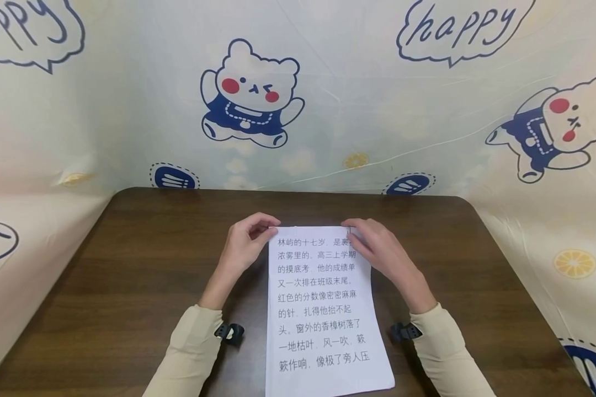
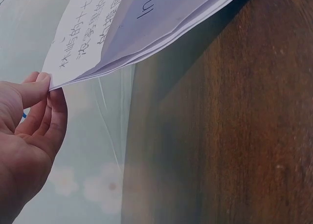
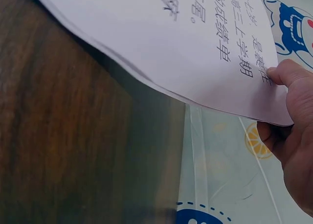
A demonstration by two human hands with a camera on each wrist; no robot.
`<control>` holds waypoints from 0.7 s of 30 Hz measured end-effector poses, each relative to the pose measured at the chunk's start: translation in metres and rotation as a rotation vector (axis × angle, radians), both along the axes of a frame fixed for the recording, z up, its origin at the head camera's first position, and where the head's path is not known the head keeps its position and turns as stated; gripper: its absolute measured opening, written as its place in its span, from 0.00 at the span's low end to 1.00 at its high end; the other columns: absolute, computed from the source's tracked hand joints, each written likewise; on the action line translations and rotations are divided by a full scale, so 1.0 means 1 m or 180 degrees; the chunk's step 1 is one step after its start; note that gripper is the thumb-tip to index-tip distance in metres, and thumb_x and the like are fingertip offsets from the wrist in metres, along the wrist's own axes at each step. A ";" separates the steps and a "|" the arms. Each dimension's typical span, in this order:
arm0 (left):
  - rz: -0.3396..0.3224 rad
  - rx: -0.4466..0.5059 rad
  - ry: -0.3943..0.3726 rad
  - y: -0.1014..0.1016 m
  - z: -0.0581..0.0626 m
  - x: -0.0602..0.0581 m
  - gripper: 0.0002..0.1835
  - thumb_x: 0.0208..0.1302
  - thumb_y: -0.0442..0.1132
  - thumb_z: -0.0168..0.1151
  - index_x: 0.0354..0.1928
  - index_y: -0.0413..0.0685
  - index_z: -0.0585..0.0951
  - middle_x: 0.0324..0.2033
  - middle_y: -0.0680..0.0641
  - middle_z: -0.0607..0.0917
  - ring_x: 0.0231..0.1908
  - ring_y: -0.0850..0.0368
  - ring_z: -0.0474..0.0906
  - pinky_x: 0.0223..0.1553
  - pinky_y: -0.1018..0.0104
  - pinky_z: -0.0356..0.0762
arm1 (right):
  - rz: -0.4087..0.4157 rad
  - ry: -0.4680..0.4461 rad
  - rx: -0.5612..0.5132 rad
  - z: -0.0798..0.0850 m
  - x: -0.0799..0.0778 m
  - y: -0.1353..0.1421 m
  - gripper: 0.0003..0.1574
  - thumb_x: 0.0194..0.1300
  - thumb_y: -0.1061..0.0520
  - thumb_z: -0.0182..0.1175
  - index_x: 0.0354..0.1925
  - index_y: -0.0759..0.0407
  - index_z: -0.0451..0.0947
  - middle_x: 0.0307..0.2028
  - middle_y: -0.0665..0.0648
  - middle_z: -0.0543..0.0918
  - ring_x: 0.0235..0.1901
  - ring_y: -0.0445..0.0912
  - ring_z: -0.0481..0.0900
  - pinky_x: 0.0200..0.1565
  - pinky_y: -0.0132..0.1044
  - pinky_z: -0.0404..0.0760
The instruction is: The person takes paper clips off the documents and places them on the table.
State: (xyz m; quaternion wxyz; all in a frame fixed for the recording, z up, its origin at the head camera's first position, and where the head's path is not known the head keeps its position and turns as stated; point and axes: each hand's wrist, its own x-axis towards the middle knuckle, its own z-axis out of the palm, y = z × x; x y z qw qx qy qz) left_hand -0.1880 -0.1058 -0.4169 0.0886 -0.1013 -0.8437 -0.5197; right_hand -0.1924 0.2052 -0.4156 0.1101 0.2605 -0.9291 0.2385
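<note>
A small stack of white paper sheets (image 1: 318,309), printed with large Chinese characters, runs lengthwise toward the person in the head view. My left hand (image 1: 245,240) pinches its top left corner between thumb and fingers; the left wrist view shows the thumb on the printed face and the fingers behind. At the top right corner, my right hand (image 1: 379,245) grips the sheets, one finger lying over the print. In both wrist views the stack (image 2: 142,35) bends, its layered edges showing and its top end raised off the table.
A dark brown wooden table (image 1: 129,286) lies beneath the sheets. Behind it and at both sides hangs a pale curtain (image 1: 328,110) printed with cartoon bears, orange slices and "happy" bubbles. Black straps with small devices (image 1: 230,333) sit on both wrists, over light sleeves (image 1: 189,353).
</note>
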 end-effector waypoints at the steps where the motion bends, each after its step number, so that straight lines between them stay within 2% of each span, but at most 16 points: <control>1: -0.0002 0.0000 -0.0010 0.000 0.000 0.000 0.10 0.65 0.34 0.67 0.47 0.51 0.85 0.43 0.46 0.88 0.40 0.54 0.81 0.43 0.75 0.78 | -0.0015 0.0024 0.0008 -0.001 0.000 0.000 0.21 0.73 0.53 0.59 0.61 0.52 0.76 0.52 0.54 0.85 0.46 0.45 0.79 0.49 0.43 0.82; 10: -0.0013 0.0002 -0.0038 0.002 -0.001 -0.001 0.10 0.66 0.35 0.67 0.48 0.52 0.85 0.44 0.46 0.88 0.40 0.54 0.82 0.43 0.76 0.78 | -0.0090 0.0179 -0.0031 -0.005 0.000 -0.001 0.20 0.73 0.53 0.59 0.60 0.54 0.77 0.49 0.54 0.86 0.40 0.44 0.77 0.41 0.38 0.79; 21: -0.0053 0.0020 -0.0116 0.003 -0.001 0.001 0.10 0.66 0.35 0.67 0.48 0.53 0.85 0.44 0.47 0.88 0.40 0.53 0.82 0.43 0.75 0.79 | -0.0262 0.0208 -0.0263 -0.011 0.004 -0.002 0.21 0.73 0.52 0.60 0.62 0.53 0.76 0.49 0.55 0.86 0.40 0.44 0.80 0.39 0.39 0.81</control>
